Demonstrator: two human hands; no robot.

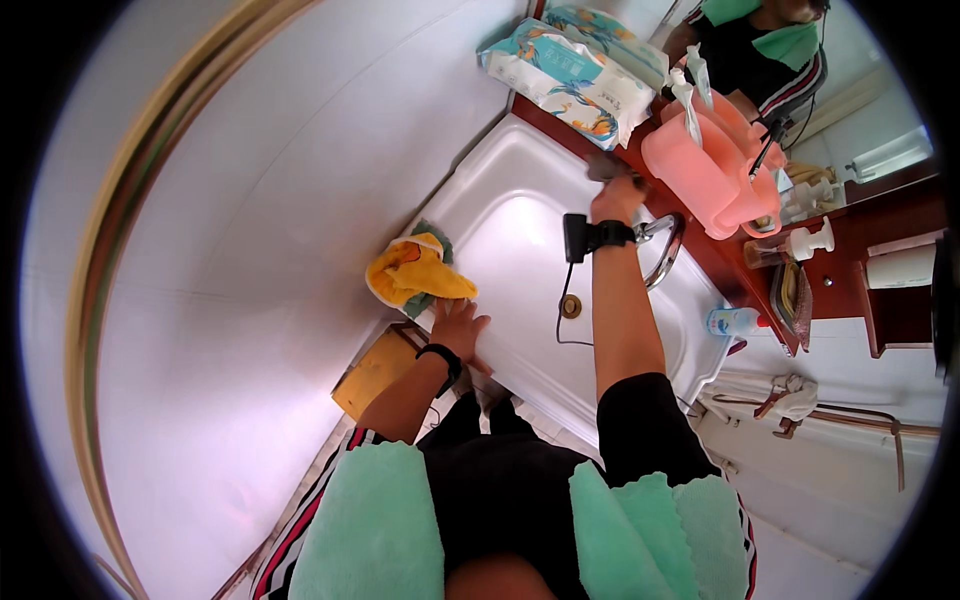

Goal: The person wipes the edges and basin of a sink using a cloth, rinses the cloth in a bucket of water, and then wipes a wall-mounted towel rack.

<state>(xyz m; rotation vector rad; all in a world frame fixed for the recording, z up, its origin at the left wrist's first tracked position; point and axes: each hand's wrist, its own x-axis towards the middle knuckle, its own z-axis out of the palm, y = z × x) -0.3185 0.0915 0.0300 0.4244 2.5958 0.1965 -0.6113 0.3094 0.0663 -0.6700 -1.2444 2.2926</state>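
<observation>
My left hand [457,329] rests on the near left rim of the white sink [520,300], fingers spread, just beside a bunched yellow cloth [420,275]. A green cloth [436,240] shows from under the yellow one. My right hand [618,200] reaches over the basin to its far rim, by the red-brown ledge. Its fingers are bent over a small greyish-brown thing [606,168], smeared by motion, whose kind I cannot make out. A chrome tap [667,255] stands close to the right wrist. The drain [571,306] shows in the basin.
On the red-brown ledge [560,122] stand tissue packs [575,75] and a pink holder [705,165] with tubes. A pump bottle [790,245] and a white-blue bottle [735,321] are at the right. A cable from my right wrist hangs across the basin. A mirror [850,110] rises behind.
</observation>
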